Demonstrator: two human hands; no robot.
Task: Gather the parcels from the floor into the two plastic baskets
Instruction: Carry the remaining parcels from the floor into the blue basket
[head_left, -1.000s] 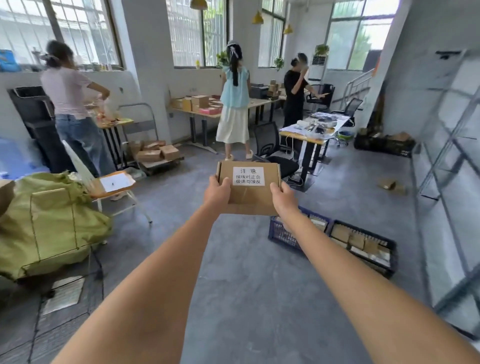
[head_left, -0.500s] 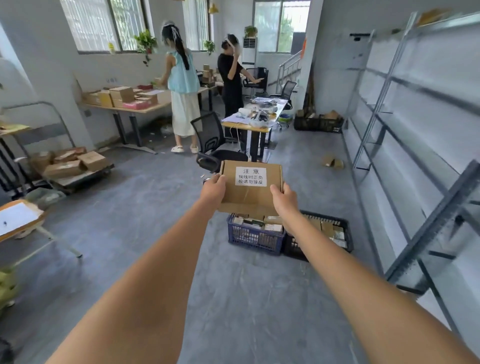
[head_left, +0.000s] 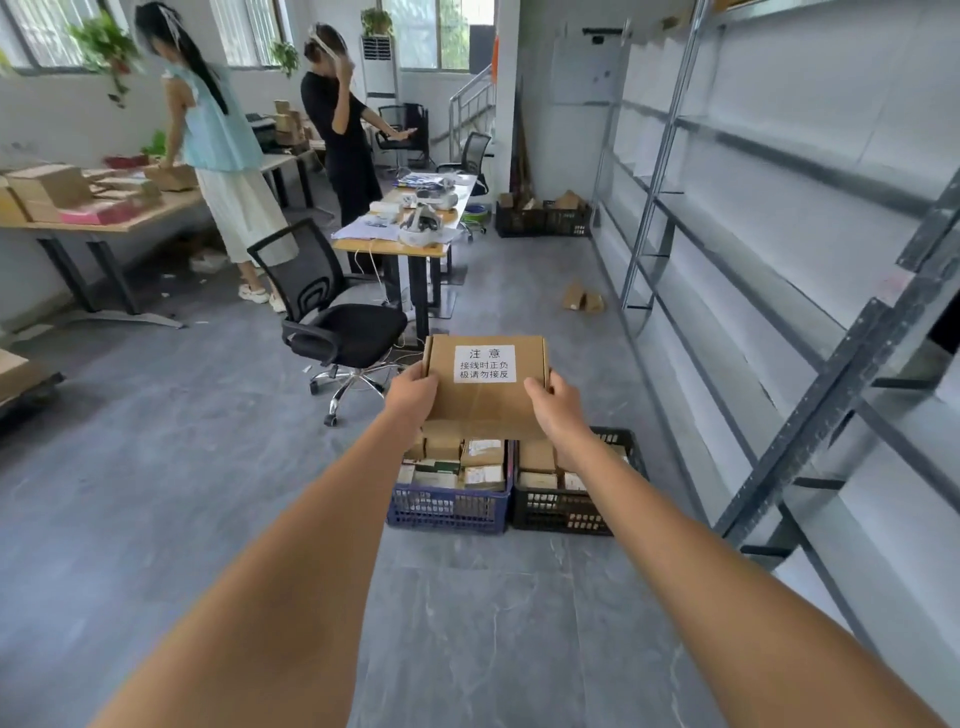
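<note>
A flat brown cardboard parcel (head_left: 485, 387), gripped by left hand (head_left: 413, 391) and right hand (head_left: 555, 402), hides the far ends of 2 parcel-filled plastic baskets: blue (head_left: 448, 506), black (head_left: 563, 512).

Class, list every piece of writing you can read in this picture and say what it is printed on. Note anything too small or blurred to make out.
"注意" – top line of the white label on the cardboard box.
"接线时正负" – second line, same label.
"极请勿接反" – third line, same label.
Labels on the parcels in the blue basket and the black basket: too small to read.
</note>
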